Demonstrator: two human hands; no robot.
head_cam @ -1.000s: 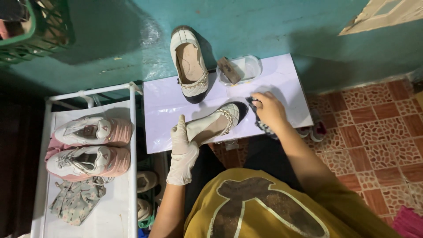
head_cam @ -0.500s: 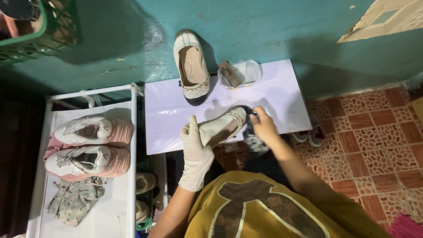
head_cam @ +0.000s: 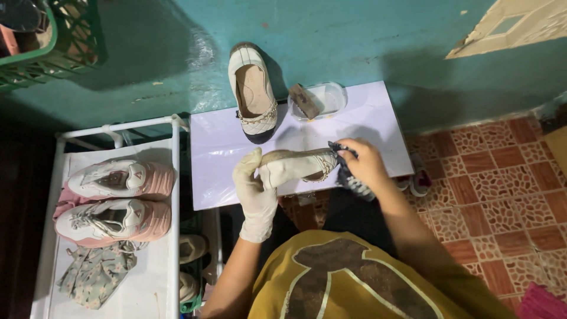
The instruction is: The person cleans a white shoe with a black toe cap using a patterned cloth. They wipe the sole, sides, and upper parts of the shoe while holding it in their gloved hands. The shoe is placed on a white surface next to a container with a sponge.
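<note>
A: We have our left hand [head_cam: 255, 195], in a pale rubber glove, at the heel end of the cream flat shoe with a chain trim [head_cam: 293, 168]. The fingers are closed around the heel and lift the shoe over the front edge of the white desk [head_cam: 378, 121].

B: And our bare right hand [head_cam: 365, 164] is at the toe. Its fingers are curled tight on a dark patterned cloth [head_cam: 349, 175], which presses against the toe of the shoe.

A: The shoe lies on its side, sole turned towards us, toe pointing right.

B: Behind it on the desk stands the matching cream flat shoe with a dark toe cap [head_cam: 253, 94], heel leaning against the teal wall [head_cam: 366, 41]. Just beside that is a clear shallow dish [head_cam: 328, 98] with a small brown block [head_cam: 303, 101] resting in it.

A: To our left we see a white metal shoe rack [head_cam: 150, 260]. On it sit two pink-and-white trainers [head_cam: 115, 198], side by side, with a crumpled floral cloth [head_cam: 94, 273] near them.

B: A green plastic crate [head_cam: 59, 41] sits at the top left corner.
</note>
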